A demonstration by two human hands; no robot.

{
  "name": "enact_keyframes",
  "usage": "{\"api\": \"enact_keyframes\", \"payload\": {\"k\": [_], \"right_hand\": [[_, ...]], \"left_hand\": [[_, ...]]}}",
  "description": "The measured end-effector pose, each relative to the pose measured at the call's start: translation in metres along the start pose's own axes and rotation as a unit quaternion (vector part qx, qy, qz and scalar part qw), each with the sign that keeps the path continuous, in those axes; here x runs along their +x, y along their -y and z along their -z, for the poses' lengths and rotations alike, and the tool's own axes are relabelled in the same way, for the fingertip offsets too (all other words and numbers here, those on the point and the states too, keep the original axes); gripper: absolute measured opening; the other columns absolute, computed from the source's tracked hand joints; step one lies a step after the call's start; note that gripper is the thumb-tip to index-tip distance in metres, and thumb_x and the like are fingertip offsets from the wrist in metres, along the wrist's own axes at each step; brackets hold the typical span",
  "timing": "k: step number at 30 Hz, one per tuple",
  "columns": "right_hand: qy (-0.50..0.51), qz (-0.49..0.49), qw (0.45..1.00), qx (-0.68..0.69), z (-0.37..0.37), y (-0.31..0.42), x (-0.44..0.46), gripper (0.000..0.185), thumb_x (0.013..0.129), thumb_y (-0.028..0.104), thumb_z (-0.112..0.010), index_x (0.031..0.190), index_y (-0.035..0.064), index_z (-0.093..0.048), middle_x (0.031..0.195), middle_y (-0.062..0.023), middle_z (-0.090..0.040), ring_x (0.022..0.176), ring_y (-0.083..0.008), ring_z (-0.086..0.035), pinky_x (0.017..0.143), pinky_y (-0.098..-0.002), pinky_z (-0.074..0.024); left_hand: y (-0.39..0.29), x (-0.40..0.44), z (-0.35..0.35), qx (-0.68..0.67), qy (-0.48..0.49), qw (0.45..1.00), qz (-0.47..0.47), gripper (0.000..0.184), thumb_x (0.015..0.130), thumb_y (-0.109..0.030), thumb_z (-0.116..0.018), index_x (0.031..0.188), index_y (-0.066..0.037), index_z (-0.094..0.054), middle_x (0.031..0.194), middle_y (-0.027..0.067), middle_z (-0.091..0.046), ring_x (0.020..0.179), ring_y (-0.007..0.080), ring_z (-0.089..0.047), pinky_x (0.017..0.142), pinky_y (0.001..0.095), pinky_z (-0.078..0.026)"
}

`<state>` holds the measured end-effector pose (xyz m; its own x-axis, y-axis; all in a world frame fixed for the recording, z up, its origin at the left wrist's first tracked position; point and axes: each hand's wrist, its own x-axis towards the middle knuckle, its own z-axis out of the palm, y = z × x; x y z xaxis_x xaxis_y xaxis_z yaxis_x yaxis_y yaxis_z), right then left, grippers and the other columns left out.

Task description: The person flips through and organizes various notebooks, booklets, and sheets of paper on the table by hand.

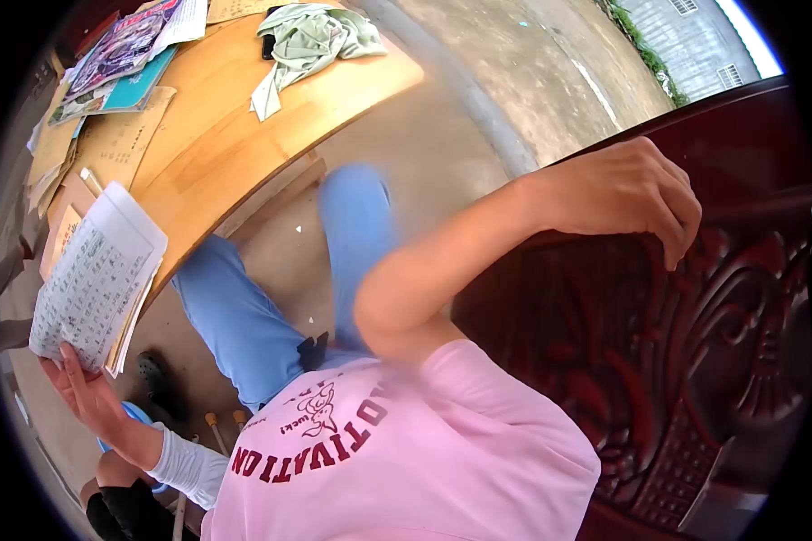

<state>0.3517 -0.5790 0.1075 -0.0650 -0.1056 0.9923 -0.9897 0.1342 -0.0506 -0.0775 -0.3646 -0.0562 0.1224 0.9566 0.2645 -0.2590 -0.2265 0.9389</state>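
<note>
My left hand (pixel 86 392) holds a notebook (pixel 99 279) with handwritten pages at the lower left, its thumb over the page's bottom edge. The notebook is tilted beside the near edge of the wooden table (pixel 216 171). A white sleeve covers my left forearm. On the right, my bent bare arm reaches to the dark red carved wooden furniture (pixel 604 361). My right hand (pixel 627 194) is over its upper edge with its fingers drooping loosely, and nothing shows in them.
Magazines (pixel 122 54), brown papers (pixel 126 135) and a pale green cloth (pixel 316 45) with a dark object beside it lie on the table. A dark shoe (pixel 158 383) is on the floor. Another person's knees (pixel 122 478) show at the lower left.
</note>
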Motion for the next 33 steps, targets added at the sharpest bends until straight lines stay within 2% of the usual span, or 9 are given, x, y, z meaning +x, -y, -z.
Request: {"api": "enact_keyframes", "payload": {"k": [7, 16, 18, 21, 23, 25, 27, 29, 33], "right_hand": [[0.258, 0.055, 0.945, 0.193, -0.020, -0.040, 0.034, 0.040, 0.098, 0.040, -0.046, 0.094, 0.0090, -0.071, 0.088, -0.0032, -0.069, 0.087, -0.0181, -0.066, 0.064, -0.0283, -0.0528], [0.346, 0.108, 0.891, 0.271, -0.020, -0.059, 0.043, 0.038, 0.098, 0.035, -0.044, 0.091, 0.0079, -0.069, 0.089, -0.0039, -0.068, 0.087, -0.0220, -0.066, 0.065, -0.0323, -0.0518], [0.305, 0.130, 0.912, 0.243, -0.014, -0.061, 0.037, 0.036, 0.095, 0.027, -0.047, 0.067, 0.0088, -0.061, 0.065, -0.0025, -0.061, 0.062, -0.0195, -0.063, 0.050, -0.0293, -0.0459], [0.283, 0.116, 0.917, 0.255, -0.007, -0.064, 0.029, 0.046, 0.095, 0.024, -0.049, 0.052, 0.0095, -0.057, 0.050, -0.0012, -0.058, 0.046, -0.0169, -0.062, 0.041, -0.0263, -0.0434], [0.293, 0.123, 0.919, 0.234, 0.002, -0.067, 0.028, 0.047, 0.096, 0.026, -0.050, 0.053, 0.0094, -0.058, 0.052, -0.0014, -0.059, 0.047, -0.0170, -0.062, 0.042, -0.0262, -0.0446], [0.304, 0.154, 0.918, 0.201, 0.016, -0.069, 0.030, 0.046, 0.095, 0.028, -0.052, 0.053, 0.0099, -0.059, 0.053, -0.0014, -0.060, 0.049, -0.0172, -0.063, 0.042, -0.0263, -0.0453], [0.321, 0.159, 0.900, 0.248, 0.011, -0.074, 0.028, 0.046, 0.094, 0.030, -0.054, 0.054, 0.0104, -0.060, 0.054, -0.0011, -0.061, 0.051, -0.0170, -0.064, 0.043, -0.0262, -0.0457], [0.332, 0.160, 0.888, 0.275, 0.009, -0.079, 0.028, 0.045, 0.094, 0.031, -0.055, 0.054, 0.0106, -0.060, 0.055, -0.0011, -0.061, 0.052, -0.0168, -0.064, 0.043, -0.0261, -0.0458], [0.332, 0.168, 0.898, 0.234, 0.027, -0.084, 0.035, 0.042, 0.093, 0.030, -0.057, 0.056, 0.0101, -0.061, 0.057, -0.0018, -0.062, 0.053, -0.0173, -0.064, 0.043, -0.0266, -0.0463]], "left_hand": [[0.018, -0.008, 0.026, 0.171, -0.035, 0.978, 0.113, 0.048, 0.096, -0.021, -0.055, 0.135, 0.002, -0.041, 0.127, 0.0136, -0.055, 0.113, 0.0184, -0.053, 0.098, 0.0296, -0.038], [0.041, 0.002, 0.053, 0.276, -0.073, 0.953, 0.098, 0.044, 0.097, -0.031, -0.053, 0.126, 0.003, -0.052, 0.114, 0.0105, -0.059, 0.101, 0.0162, -0.054, 0.090, 0.0291, -0.041], [0.051, 0.006, 0.058, 0.397, -0.095, 0.912, 0.048, 0.043, 0.099, -0.031, -0.051, 0.127, 0.001, -0.051, 0.110, 0.0094, -0.060, 0.097, 0.0171, -0.054, 0.089, 0.0309, -0.041], [0.020, 0.001, 0.024, 0.691, -0.210, 0.684, -0.101, 0.040, 0.098, -0.029, -0.053, 0.126, -0.001, -0.055, 0.096, 0.0061, -0.057, 0.087, 0.0144, -0.051, 0.079, 0.0299, -0.042], [0.002, -0.005, -0.027, 0.522, -0.215, 0.815, -0.131, 0.036, 0.095, -0.024, -0.057, 0.126, -0.004, -0.057, 0.091, 0.0044, -0.051, 0.080, 0.0122, -0.046, 0.071, 0.0275, -0.041], [-0.022, -0.024, -0.111, 0.338, -0.023, 0.929, -0.148, 0.033, 0.094, -0.018, -0.057, 0.124, -0.005, -0.059, 0.090, 0.0045, -0.049, 0.079, 0.0115, -0.046, 0.070, 0.0237, -0.040], [-0.039, -0.048, -0.182, 0.206, 0.188, 0.937, -0.211, 0.040, 0.089, -0.013, -0.063, 0.126, 0.001, -0.057, 0.091, 0.0076, -0.057, 0.084, 0.0187, -0.055, 0.074, 0.0293, -0.046], [-0.040, -0.054, -0.214, 0.096, 0.408, 0.872, -0.252, 0.047, 0.085, -0.020, -0.067, 0.126, 0.001, -0.058, 0.103, 0.0114, -0.059, 0.085, 0.0246, -0.056, 0.074, 0.0361, -0.047], [-0.038, -0.066, -0.250, 0.026, 0.527, 0.822, -0.214, 0.046, 0.086, -0.024, -0.066, 0.127, -0.004, -0.060, 0.098, 0.0104, -0.057, 0.088, 0.0232, -0.053, 0.075, 0.0340, -0.045]]}}
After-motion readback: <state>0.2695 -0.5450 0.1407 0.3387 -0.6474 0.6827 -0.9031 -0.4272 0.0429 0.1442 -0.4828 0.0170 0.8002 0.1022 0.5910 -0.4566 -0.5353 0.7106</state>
